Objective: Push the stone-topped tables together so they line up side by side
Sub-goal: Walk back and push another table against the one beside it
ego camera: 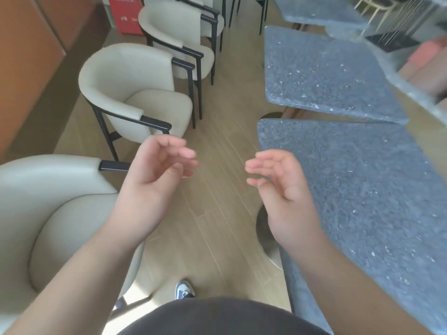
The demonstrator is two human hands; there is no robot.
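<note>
The left hand [154,170] and right hand [278,180] are hovering apart over the wooden floor [217,146], fingers loosely curled, holding nothing. The nearest stone-topped table [367,189] is sitting just right of the right hand; a second table [324,73] is lying beyond it, angled, corners nearly meeting. Cream chairs [125,93] are standing left.

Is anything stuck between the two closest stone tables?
No. Between the near table and the next table only a wedge of bare floor shows. Both hands, left and right, hold nothing.
</note>
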